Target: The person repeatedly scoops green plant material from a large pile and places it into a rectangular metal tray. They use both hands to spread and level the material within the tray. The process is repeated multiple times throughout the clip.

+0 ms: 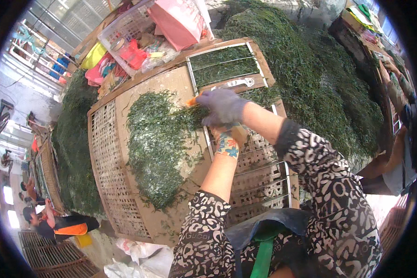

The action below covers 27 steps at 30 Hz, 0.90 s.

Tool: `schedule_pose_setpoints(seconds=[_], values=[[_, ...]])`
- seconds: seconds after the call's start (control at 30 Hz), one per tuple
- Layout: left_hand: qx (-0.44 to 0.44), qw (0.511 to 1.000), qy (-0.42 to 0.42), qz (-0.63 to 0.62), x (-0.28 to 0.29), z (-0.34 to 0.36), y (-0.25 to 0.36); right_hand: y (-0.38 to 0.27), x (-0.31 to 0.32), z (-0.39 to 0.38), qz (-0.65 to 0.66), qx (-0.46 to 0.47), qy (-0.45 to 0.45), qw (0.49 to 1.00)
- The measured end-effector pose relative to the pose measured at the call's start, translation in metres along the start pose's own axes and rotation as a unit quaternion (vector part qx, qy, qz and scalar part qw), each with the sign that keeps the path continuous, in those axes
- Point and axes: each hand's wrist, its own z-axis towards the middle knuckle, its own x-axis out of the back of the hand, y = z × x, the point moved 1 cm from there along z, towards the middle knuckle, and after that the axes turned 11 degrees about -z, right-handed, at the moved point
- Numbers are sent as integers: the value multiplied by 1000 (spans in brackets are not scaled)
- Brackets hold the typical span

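My right hand (220, 106), in a grey-purple glove, has curled fingers over dark green seaweed strands beside a small orange item (192, 101); what it grips is unclear. My left hand (227, 139), in a floral-patterned glove, is beneath it, fingers hidden. Both are at the inner edge of a white wire rack (273, 179) on a wooden-framed board (162, 222). A heap of seaweed flecked with white grains (155, 148) covers the board's middle, left of my hands. A small panel of seaweed (222, 62) fills the rack's far end, with a metal piece (236, 83) below it.
Large seaweed mounds (324, 92) flank the board. A crate (125, 44) of mixed items stands behind it. Co-workers (51, 215) are at the left; another person's arms (394, 78) reach in at the right. White sacks (139, 262) lie below the board's near left.
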Motion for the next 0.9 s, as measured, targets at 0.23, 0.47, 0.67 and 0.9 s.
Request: schedule_pose_setpoints(seconds=[0.23,0.47,0.67,0.9], values=[[-17,998,1,61,13,-1,4,-8,-25,22,-63,17,-144,987],[94,994,-34,-42,14,3,3,74,28,-47,-100,-150,-75,981],[-47,986,102,-120,-11,-2,-13,51,-17,-44,86,-73,67,991],[-102,933,324,-121,-10,-22,-40,31,-25,-30,-6,-87,-48,995]])
